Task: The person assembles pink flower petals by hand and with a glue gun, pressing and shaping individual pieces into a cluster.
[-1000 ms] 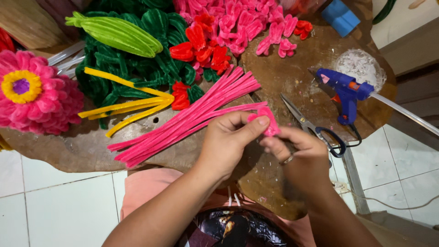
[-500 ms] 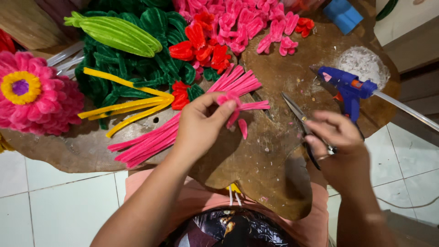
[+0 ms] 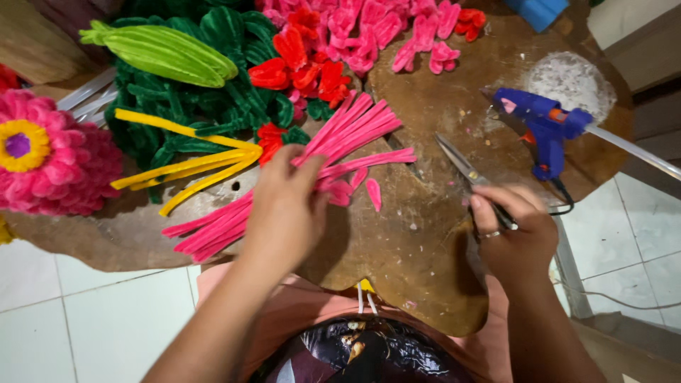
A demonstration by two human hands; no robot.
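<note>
My left hand (image 3: 284,209) rests on a bundle of pink pipe cleaners (image 3: 347,138) lying on a worn brown table (image 3: 418,276), fingers spread over the strands. Small bent pink pieces (image 3: 358,188) lie just right of that hand. My right hand (image 3: 511,234), with a ring on one finger, is closed around the handles of grey scissors (image 3: 461,167), whose blades point up and to the left, slightly parted.
A blue glue gun (image 3: 543,128) lies at the right near a white glue patch. Yellow pipe cleaners (image 3: 191,167), green ones (image 3: 177,106), red and pink petal pieces (image 3: 369,35) and a pink flower with a yellow centre (image 3: 42,152) crowd the far and left side.
My hands, first together on a small pink piece, have separated. The left went to the pink bundle and the right reached to the scissors and closed on their handles.
</note>
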